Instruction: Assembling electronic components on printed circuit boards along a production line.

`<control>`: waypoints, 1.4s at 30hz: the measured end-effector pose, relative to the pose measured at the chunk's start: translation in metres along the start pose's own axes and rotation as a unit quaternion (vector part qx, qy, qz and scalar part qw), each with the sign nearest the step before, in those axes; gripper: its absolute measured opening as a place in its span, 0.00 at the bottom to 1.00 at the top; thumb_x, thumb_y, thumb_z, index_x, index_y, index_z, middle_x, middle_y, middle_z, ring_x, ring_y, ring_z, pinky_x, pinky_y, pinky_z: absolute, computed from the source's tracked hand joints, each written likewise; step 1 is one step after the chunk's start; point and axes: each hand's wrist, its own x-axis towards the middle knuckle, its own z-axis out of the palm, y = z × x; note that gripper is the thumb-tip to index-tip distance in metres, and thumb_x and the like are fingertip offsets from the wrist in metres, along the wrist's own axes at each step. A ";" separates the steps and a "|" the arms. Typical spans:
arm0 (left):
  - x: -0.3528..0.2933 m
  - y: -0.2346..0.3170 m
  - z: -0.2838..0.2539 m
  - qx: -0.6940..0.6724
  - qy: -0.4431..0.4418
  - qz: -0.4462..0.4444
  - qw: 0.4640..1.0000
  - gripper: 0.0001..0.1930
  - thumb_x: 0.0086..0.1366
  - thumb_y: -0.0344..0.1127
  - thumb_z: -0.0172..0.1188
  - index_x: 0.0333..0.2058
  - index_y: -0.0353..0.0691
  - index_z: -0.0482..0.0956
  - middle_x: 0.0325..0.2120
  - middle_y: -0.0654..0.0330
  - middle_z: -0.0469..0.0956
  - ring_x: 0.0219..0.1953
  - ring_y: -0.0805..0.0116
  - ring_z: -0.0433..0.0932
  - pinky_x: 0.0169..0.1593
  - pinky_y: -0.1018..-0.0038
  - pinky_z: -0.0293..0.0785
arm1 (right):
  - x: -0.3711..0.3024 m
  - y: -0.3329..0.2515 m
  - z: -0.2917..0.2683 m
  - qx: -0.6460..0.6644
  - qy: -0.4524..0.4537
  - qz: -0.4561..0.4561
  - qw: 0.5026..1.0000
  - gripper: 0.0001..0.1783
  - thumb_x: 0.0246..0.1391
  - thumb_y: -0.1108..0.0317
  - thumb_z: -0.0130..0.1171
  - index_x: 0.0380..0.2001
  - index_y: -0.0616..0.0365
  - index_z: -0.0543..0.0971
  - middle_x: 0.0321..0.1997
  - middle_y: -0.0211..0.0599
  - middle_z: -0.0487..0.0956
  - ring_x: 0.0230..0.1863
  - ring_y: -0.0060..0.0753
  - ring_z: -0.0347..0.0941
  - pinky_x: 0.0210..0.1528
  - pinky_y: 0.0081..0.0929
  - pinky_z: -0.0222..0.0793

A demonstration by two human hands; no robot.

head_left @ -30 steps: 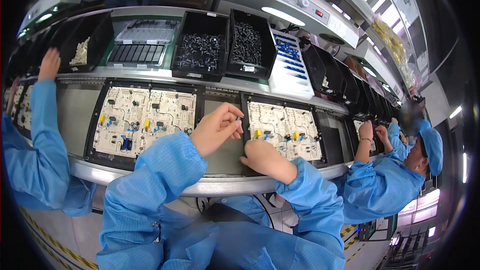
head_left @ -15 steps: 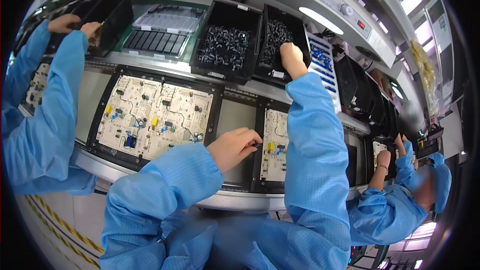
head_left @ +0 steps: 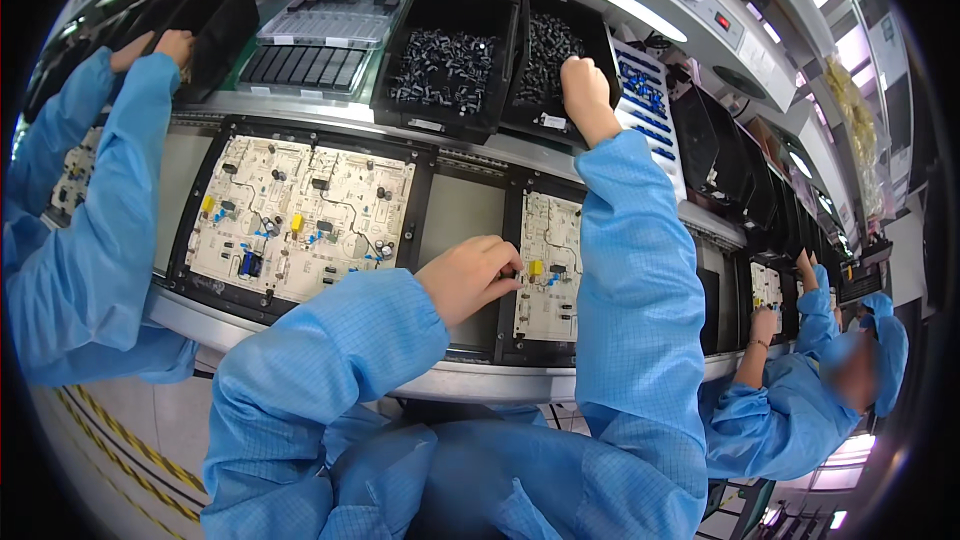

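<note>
My left hand [head_left: 468,278] is over the dark frame edge beside a pale circuit board [head_left: 545,230]. Its thumb and fingers are pinched around a small dark component, which barely shows at the fingertips. My right hand [head_left: 588,98] reaches to the right side of a black bin [head_left: 535,118] that holds many small dark components [head_left: 550,45]. Its fingers are curled together, and whatever they may hold is hidden. My right sleeve covers part of the board beneath. To the left, another framed circuit board [head_left: 340,195] carries yellow, blue and black parts.
Beside my bin stands another black bin [head_left: 420,105] of small components. Clear plastic trays [head_left: 305,70] lie farther left, and a white tray [head_left: 655,110] with blue parts lies right. Co-workers' arms [head_left: 140,140] and a co-worker [head_left: 780,410] flank me along the metal rail [head_left: 470,380].
The view has shifted slightly. My left fingertips have edged right toward the board, and the dark part between them shows less. My right hand remains at the bin, a little farther right.
</note>
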 end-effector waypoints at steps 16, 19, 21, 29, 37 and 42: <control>0.008 0.016 0.041 0.076 -0.088 0.082 0.990 0.09 0.50 0.39 0.62 0.29 0.45 0.75 0.29 0.64 0.73 0.38 0.67 0.70 0.44 0.72 0.62 | -0.149 0.041 -0.076 0.495 -0.103 0.077 0.859 0.09 0.44 0.78 0.59 0.33 0.63 0.77 0.24 0.30 0.75 0.25 0.16 0.68 0.30 0.15 0.66; 0.013 0.020 0.045 0.093 -0.081 0.098 0.988 0.09 0.51 0.39 0.62 0.30 0.45 0.76 0.29 0.65 0.73 0.39 0.68 0.69 0.44 0.72 0.61 | -0.156 0.038 -0.081 0.487 -0.151 0.047 0.859 0.08 0.44 0.75 0.60 0.31 0.65 0.77 0.23 0.31 0.76 0.25 0.16 0.68 0.29 0.16 0.65; 0.015 0.019 0.042 0.097 -0.070 0.091 0.989 0.08 0.52 0.37 0.61 0.32 0.45 0.76 0.29 0.66 0.74 0.38 0.68 0.69 0.45 0.71 0.61 | -0.155 0.029 -0.084 0.462 -0.187 0.011 0.867 0.07 0.45 0.72 0.61 0.28 0.65 0.78 0.22 0.35 0.76 0.24 0.19 0.69 0.29 0.17 0.66; 0.018 0.016 0.032 0.042 -0.064 0.034 0.996 0.08 0.52 0.34 0.61 0.33 0.46 0.76 0.27 0.67 0.74 0.35 0.69 0.71 0.45 0.72 0.62 | -0.171 0.035 -0.069 0.433 -0.188 -0.032 0.881 0.08 0.43 0.74 0.60 0.29 0.65 0.77 0.24 0.39 0.76 0.25 0.28 0.72 0.29 0.21 0.68; 0.011 0.016 0.014 0.078 -0.073 0.027 0.994 0.09 0.51 0.35 0.63 0.32 0.46 0.76 0.27 0.67 0.74 0.35 0.69 0.71 0.43 0.73 0.61 | -0.168 0.027 -0.069 0.445 -0.232 -0.011 0.865 0.08 0.43 0.72 0.60 0.28 0.65 0.78 0.25 0.43 0.76 0.24 0.31 0.71 0.29 0.24 0.67; 0.010 0.017 0.014 0.084 -0.064 0.042 0.993 0.09 0.50 0.38 0.64 0.30 0.47 0.76 0.27 0.66 0.74 0.35 0.68 0.71 0.42 0.72 0.61 | -0.169 0.025 -0.069 0.401 -0.209 -0.037 0.891 0.08 0.44 0.71 0.59 0.27 0.65 0.77 0.25 0.44 0.75 0.25 0.38 0.70 0.30 0.28 0.66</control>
